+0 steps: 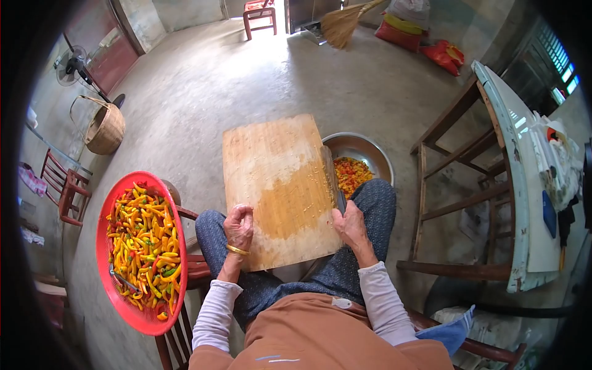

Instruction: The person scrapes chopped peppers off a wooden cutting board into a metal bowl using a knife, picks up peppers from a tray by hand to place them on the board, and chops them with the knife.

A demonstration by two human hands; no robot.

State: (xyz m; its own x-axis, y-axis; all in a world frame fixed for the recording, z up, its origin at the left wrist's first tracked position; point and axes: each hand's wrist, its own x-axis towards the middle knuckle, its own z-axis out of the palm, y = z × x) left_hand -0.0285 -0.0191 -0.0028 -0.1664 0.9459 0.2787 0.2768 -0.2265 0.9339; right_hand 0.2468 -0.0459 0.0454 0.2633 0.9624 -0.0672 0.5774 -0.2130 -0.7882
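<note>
A wooden cutting board point(277, 179) lies across my lap, its surface damp in the middle and dotted with small pale seeds or bits. My left hand point(238, 227) is above the board's lower left edge with its fingers curled closed; whether anything is inside them is hidden. At the right edge, my right hand point(349, 225) grips the handle of a knife point(330, 169), whose dark blade runs along the board's side. Beyond my right knee, a metal basin point(383, 157) on the floor holds chopped red and yellow peppers point(351, 176).
To my left, a red plastic tray point(179, 246) full of whole yellow, red and green peppers point(145, 246) rests on a wooden chair point(185, 330). A wooden table point(518, 185) stands at right. Farther off are a wicker basket point(106, 129), a fan point(75, 65) and a straw broom point(341, 26).
</note>
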